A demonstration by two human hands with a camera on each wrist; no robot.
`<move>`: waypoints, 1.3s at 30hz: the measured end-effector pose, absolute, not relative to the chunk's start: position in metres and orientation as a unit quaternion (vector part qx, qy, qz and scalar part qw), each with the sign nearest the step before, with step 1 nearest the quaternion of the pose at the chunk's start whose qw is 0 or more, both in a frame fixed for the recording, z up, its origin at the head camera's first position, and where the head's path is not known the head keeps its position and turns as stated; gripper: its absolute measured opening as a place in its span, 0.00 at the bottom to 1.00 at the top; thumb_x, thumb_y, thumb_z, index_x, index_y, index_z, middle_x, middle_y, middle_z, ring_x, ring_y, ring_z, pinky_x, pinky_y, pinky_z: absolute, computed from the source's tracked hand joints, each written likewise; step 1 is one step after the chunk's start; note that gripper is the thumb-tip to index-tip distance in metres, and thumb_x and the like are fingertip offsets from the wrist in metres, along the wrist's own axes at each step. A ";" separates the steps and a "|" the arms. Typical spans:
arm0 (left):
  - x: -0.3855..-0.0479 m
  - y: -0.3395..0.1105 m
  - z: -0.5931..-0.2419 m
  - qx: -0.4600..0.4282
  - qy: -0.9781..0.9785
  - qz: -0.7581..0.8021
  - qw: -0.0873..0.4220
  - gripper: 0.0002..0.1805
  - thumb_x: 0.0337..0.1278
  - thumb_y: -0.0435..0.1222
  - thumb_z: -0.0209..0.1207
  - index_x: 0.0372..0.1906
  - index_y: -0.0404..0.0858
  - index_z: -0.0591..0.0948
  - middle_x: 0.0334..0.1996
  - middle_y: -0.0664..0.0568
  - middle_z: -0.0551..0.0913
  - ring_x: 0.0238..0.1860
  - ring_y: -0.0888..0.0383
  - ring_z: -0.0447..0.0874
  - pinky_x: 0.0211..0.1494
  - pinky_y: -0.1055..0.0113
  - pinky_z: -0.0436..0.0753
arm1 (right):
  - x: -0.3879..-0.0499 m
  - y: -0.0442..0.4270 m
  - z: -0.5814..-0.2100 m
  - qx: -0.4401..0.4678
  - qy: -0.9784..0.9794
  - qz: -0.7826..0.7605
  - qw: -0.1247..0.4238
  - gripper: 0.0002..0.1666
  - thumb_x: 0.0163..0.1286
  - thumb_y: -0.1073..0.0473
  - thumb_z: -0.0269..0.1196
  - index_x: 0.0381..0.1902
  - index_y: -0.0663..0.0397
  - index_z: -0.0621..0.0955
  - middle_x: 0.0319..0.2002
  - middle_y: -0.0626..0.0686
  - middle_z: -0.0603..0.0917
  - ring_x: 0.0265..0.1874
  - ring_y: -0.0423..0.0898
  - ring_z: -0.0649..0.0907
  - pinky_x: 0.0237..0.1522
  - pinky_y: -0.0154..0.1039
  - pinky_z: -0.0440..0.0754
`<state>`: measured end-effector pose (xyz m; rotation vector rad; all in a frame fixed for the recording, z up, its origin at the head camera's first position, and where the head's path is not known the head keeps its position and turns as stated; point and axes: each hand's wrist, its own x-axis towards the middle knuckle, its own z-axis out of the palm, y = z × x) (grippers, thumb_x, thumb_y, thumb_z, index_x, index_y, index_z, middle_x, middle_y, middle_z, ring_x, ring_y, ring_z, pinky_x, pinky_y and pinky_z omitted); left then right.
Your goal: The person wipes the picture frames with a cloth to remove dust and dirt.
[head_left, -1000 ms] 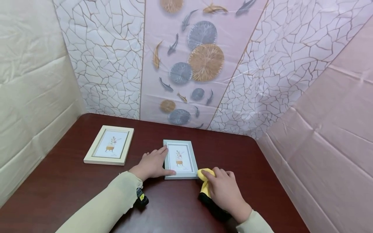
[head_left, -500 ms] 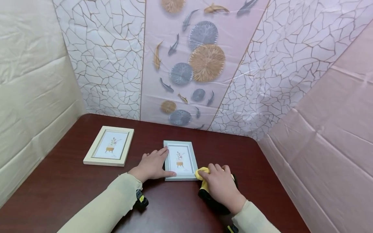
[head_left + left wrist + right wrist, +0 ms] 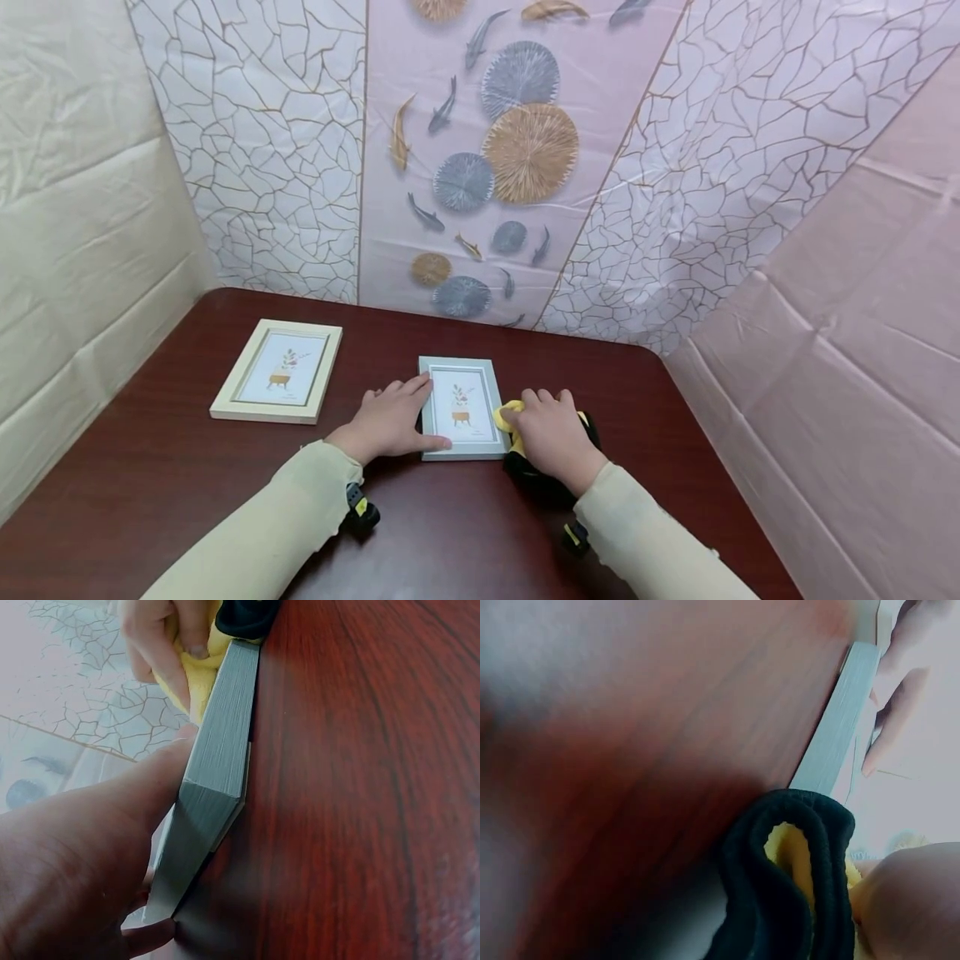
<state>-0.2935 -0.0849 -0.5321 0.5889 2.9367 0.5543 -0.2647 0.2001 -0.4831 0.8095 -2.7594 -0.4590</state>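
Observation:
A light grey-blue picture frame (image 3: 463, 408) lies face up on the dark red-brown table in the head view. My left hand (image 3: 384, 419) rests spread on its left side, fingertips on the left border and thumb on the front border. The left wrist view shows the frame's side (image 3: 217, 742) against the thumb. At the frame's right border my right hand (image 3: 553, 433) pinches a yellow and black cloth (image 3: 511, 414), the yellow part touching the border. In the right wrist view the cloth's black folded part (image 3: 780, 877) hangs beside the frame's edge.
A cream picture frame (image 3: 324, 375) with a similar plant print lies face up at the table's left. Patterned cloth walls (image 3: 465, 167) stand behind the table (image 3: 450, 533), with plain ones at both sides. Each wrist wears a black device (image 3: 362, 510).
My right hand has moved forward and left with the cloth, up along the grey-blue frame's right border. The left hand and both frames keep their places; the head view shifts slightly.

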 end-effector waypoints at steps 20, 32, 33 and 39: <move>-0.299 -0.091 -0.544 0.187 0.963 0.189 0.051 0.64 0.56 0.74 0.70 0.89 0.45 0.62 0.88 0.52 0.57 0.82 0.39 0.62 0.75 0.26 0.63 | -0.323 0.164 -0.477 0.247 -0.942 -0.228 0.025 0.14 0.80 0.55 0.68 0.58 0.40 0.93 0.44 0.55 0.85 0.43 0.53 0.81 0.53 0.59 0.79; -0.293 -0.084 -0.533 0.181 0.964 0.185 0.055 0.63 0.57 0.72 0.70 0.88 0.43 0.63 0.88 0.51 0.59 0.82 0.40 0.63 0.76 0.26 0.62 | -0.359 0.162 -0.478 0.228 -0.948 -0.221 0.014 0.13 0.81 0.56 0.67 0.57 0.41 0.93 0.47 0.55 0.86 0.45 0.55 0.82 0.56 0.62 0.79; -0.293 -0.084 -0.533 0.180 0.964 0.185 0.057 0.63 0.57 0.73 0.70 0.88 0.43 0.63 0.88 0.52 0.58 0.83 0.40 0.63 0.76 0.26 0.63 | -0.361 0.161 -0.477 0.228 -0.948 -0.219 0.012 0.13 0.81 0.56 0.67 0.58 0.41 0.92 0.47 0.55 0.86 0.45 0.55 0.82 0.56 0.62 0.80; -0.291 -0.085 -0.529 0.180 0.964 0.189 0.052 0.63 0.58 0.72 0.70 0.88 0.43 0.63 0.88 0.51 0.59 0.82 0.40 0.63 0.76 0.27 0.63 | -0.369 0.159 -0.469 0.221 -0.952 -0.213 0.012 0.16 0.83 0.57 0.64 0.61 0.37 0.91 0.49 0.54 0.86 0.47 0.54 0.82 0.56 0.60 0.80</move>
